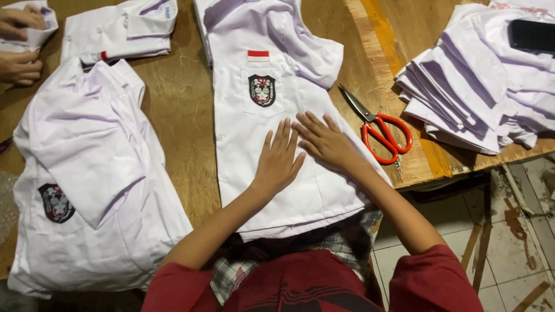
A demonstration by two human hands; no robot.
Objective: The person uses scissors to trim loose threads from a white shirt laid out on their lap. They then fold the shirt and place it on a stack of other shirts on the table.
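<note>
A white short-sleeved shirt [272, 86] with a red-and-white patch and a dark crest on its pocket lies flat on the wooden table [185, 138] in front of me. My left hand [278, 159] rests flat on the shirt below the pocket, fingers spread. My right hand [326, 141] lies flat beside it, slightly to the right, its fingers overlapping the left hand's fingertips. Neither hand holds anything.
Orange-handled scissors [378, 130] lie right of the shirt. A stack of folded white shirts [480, 81] sits at the right with a dark phone [532, 34] on top. More white shirts [87, 173] lie to the left. Another person's hands [20, 46] work at the top left.
</note>
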